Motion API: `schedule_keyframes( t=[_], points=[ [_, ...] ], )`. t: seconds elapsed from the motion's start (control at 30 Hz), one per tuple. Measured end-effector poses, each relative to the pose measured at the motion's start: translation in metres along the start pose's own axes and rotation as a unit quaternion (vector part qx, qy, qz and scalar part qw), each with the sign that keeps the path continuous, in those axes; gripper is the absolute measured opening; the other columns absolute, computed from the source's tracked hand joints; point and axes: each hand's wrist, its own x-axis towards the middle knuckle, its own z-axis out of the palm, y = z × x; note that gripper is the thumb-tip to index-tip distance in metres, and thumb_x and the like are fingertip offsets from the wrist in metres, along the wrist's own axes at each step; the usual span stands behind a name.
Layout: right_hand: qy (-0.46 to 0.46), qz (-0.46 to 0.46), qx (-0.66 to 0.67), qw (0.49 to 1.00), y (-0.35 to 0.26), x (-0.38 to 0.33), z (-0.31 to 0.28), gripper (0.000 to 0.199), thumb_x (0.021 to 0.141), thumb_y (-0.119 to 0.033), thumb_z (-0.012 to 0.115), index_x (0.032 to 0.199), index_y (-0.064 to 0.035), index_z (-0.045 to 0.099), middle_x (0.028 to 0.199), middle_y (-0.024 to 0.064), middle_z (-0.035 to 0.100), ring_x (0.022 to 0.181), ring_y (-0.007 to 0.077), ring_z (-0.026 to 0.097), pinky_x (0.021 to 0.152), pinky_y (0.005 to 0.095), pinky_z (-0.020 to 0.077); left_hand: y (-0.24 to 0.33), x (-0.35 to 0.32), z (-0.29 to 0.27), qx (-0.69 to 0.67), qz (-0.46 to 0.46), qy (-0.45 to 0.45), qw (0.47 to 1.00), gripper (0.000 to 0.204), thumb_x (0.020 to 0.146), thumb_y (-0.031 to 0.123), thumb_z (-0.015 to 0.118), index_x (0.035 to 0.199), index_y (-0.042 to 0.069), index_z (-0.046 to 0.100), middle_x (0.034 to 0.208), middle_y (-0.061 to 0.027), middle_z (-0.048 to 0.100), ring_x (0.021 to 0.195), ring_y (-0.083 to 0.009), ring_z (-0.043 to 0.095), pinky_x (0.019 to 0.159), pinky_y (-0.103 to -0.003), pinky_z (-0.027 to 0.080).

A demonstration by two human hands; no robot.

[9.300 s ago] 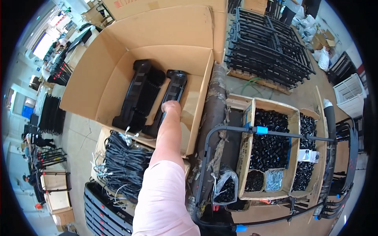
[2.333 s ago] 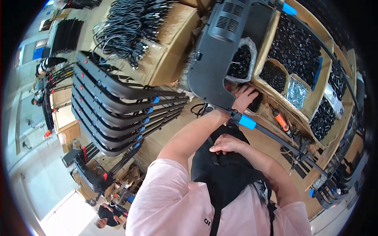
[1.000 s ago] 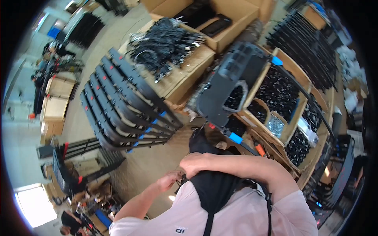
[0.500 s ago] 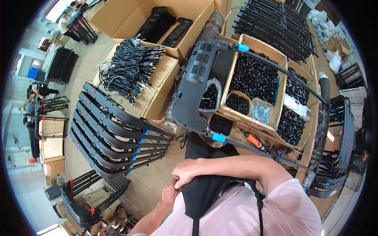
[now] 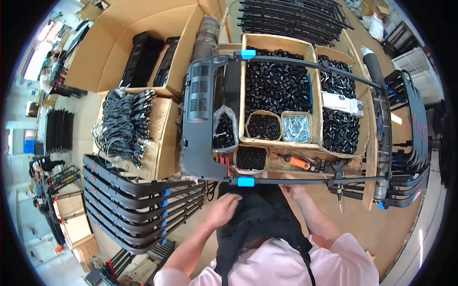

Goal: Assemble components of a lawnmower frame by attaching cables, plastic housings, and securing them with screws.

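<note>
My left hand (image 5: 223, 209) lies with curled fingers on the black apron (image 5: 260, 224) I wear, gripping its fabric at the left side. My right hand (image 5: 292, 191) is at the apron's upper right edge, its fingertips hidden in the fabric, just below the lower bar of a large dark grey plastic frame (image 5: 198, 119). The frame lies across the workbench, with blue tape tags (image 5: 245, 181) on its thin bars. An orange-handled tool (image 5: 298, 162) lies just beyond my right hand.
Wooden compartments hold small black parts (image 5: 274, 86) and a box of silver screws (image 5: 296, 127). A bundle of black cables (image 5: 121, 126) sits on a carton at left. Stacked black frames (image 5: 133, 200) lean at lower left, with more stacked frames (image 5: 412, 138) at right. An open cardboard box (image 5: 114, 43) holds black parts.
My right arm has come down from across my chest. Both hands now rest low on the apron in front of the bench, and the view has turned onto the frame.
</note>
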Motion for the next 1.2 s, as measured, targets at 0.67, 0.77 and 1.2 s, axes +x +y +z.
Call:
schedule_keyframes(
  t=[0.67, 0.77, 1.2],
  points=[
    [0.158, -0.106, 0.427, 0.884, -0.052, 0.062, 0.007, 0.016, 0.094, -0.022, 0.074, 0.105, -0.0134, 0.065, 0.083, 0.0038, 0.065, 0.065, 0.0172, 0.062, 0.048, 0.0305, 0.0515, -0.013, 0.199, 0.079, 0.280, -0.084, -0.129, 0.948, 0.059, 0.083, 0.021, 0.083, 0.136, 0.011, 0.059, 0.142, -0.0219, 0.051, 0.132, -0.0446, 0.053, 0.101, -0.056, 0.054],
    [0.007, -0.055, 0.447, 0.893, -0.061, 0.027, 0.015, 0.024, 0.096, -0.027, 0.071, 0.118, -0.0189, 0.064, 0.087, 0.0023, 0.063, 0.069, 0.0168, 0.061, 0.048, 0.0311, 0.0488, -0.040, 0.198, 0.074, 0.281, -0.072, -0.112, 0.950, 0.054, 0.084, 0.020, 0.083, 0.131, 0.009, 0.060, 0.136, -0.0234, 0.054, 0.126, -0.0456, 0.059, 0.096, -0.057, 0.056],
    [0.039, -0.090, 0.361, 0.927, 0.016, -0.132, 0.023, 0.042, 0.100, -0.025, 0.067, 0.139, -0.0180, 0.053, 0.116, 0.0067, 0.068, 0.099, 0.0231, 0.067, 0.076, 0.0411, 0.0560, -0.087, 0.217, 0.083, -0.121, -0.166, -0.012, 0.979, 0.018, 0.094, 0.013, 0.059, 0.107, 0.003, 0.065, 0.098, -0.0148, 0.069, 0.086, -0.0263, 0.071, 0.068, -0.043, 0.057]
  ],
)
